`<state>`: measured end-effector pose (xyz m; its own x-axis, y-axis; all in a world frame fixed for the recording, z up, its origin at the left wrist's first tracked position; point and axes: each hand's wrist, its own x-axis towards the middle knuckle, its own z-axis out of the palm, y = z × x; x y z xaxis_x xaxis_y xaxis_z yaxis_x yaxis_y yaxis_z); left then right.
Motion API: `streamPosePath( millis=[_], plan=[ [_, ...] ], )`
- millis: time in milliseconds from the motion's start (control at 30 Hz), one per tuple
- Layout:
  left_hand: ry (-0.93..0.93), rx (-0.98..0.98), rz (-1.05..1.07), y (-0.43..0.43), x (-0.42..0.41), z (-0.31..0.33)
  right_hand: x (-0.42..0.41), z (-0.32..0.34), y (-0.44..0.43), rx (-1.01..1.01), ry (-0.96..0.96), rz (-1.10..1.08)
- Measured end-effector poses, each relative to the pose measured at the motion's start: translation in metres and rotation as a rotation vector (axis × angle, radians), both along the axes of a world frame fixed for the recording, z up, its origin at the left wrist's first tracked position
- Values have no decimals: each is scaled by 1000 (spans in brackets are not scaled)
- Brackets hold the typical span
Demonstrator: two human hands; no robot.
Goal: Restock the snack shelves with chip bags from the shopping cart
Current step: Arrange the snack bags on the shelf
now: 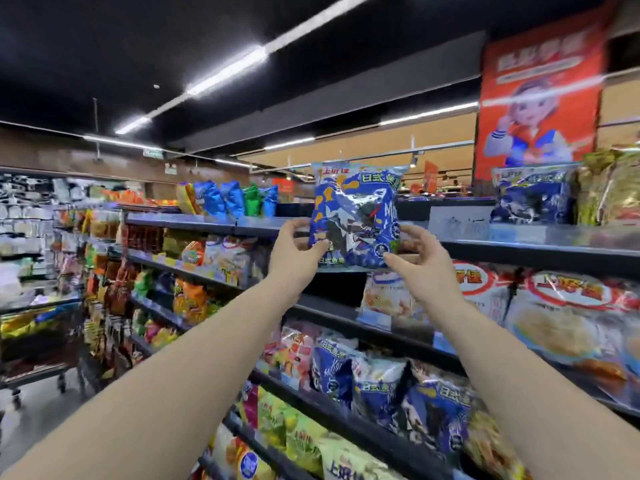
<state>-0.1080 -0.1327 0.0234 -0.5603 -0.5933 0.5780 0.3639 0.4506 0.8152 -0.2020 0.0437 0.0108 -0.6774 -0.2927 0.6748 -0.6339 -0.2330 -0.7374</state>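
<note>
Blue chip bag (356, 209) upright at top shelf (214, 224) edge; left hand (298, 251), right hand (415, 261) pinch lower corners.

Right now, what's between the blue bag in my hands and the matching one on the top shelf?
No bags, just bare top shelf with a blurred white label, head view.

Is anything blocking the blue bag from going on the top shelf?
Nothing visible. The left hand and right hand hold the blue chip bag before a bare stretch of the top shelf.
</note>
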Motion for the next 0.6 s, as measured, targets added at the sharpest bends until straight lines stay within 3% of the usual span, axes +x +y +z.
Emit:
streamPosePath(
  millis=[167, 367, 600],
  plan=[
    [73, -82, -153, -21, -80, 40, -51, 37, -5, 43, 95, -203],
    [150, -174, -282, 13, -158, 75, -92, 74, 36, 88, 186, -462],
    [59, -125, -458, 81, -245, 110, -140, 110, 101, 216, 221, -720]
  ],
)
